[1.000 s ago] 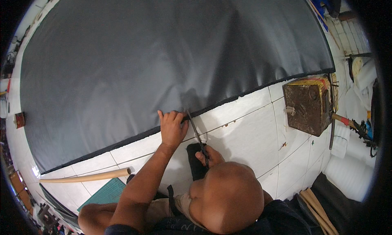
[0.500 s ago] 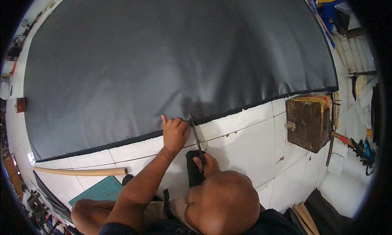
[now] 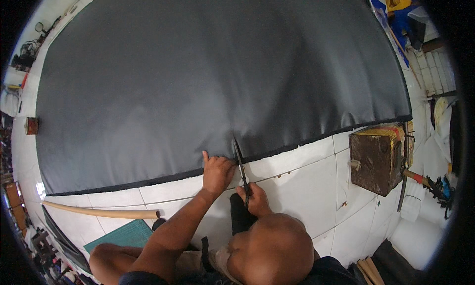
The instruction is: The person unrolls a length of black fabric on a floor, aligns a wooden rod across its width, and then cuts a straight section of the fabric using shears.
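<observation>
A large black leather-like sheet [image 3: 188, 87] lies over the floor, its fuzzy dark edge running across in front of me. My left hand [image 3: 218, 175] is closed at that near edge, fingers pinching the sheet and the outer finger raised. Just right of it, my right hand [image 3: 256, 200] grips a pair of dark scissors [image 3: 238, 152]. Their long blades point away from me and reach in past the sheet's edge. Whether the lower blade is under the sheet is hidden.
A brown taped box [image 3: 375, 161] stands at the sheet's right corner. Left of my legs lie a cardboard tube [image 3: 104, 212] and a green cutting mat [image 3: 121, 235]. A small reddish block [image 3: 31, 126] sits by the left edge. White tiles [image 3: 297, 186] form the floor.
The scissors have moved forward, so their tip reaches farther in over the sheet. My left hand stays at the edge, and the whole view has shifted slightly.
</observation>
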